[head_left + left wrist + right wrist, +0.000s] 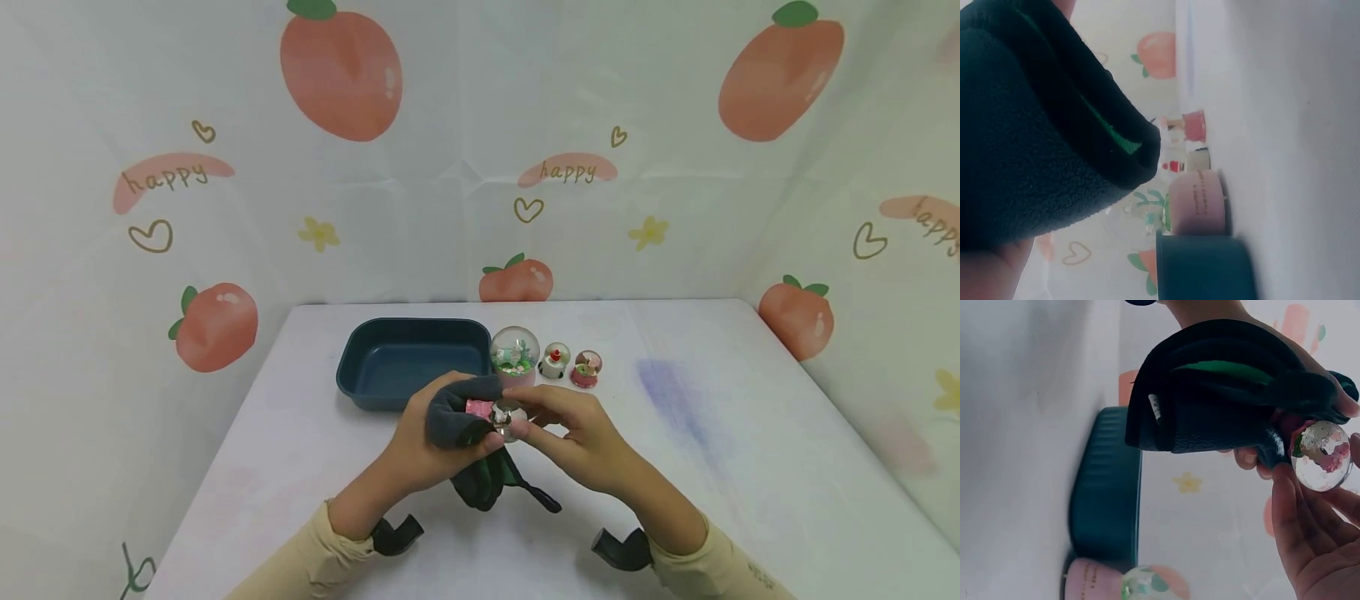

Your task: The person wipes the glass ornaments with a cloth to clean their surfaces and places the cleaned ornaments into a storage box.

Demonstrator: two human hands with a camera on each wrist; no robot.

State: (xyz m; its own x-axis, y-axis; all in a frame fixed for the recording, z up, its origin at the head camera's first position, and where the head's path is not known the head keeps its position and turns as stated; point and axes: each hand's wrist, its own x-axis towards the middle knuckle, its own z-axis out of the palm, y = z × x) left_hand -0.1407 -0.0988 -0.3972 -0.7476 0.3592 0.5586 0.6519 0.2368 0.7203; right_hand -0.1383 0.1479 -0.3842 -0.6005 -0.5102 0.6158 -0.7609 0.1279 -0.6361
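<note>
Inwardly angled, the left hand (415,446) clutches dark cloth (447,410), the right hand (587,439) pinching a snow globe (1321,467).

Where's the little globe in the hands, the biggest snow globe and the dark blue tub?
Little globe (1322,457): right wrist view, on its round ball.
Biggest snow globe (514,356): head view, on its clear dome.
Dark blue tub (412,367): head view, on its inside floor.

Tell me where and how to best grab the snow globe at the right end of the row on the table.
Probably by the red-pink base, coming from the right. The globe stands upright with that base below its smooth, round dome, and the white-based globe stands close on its left.
</note>
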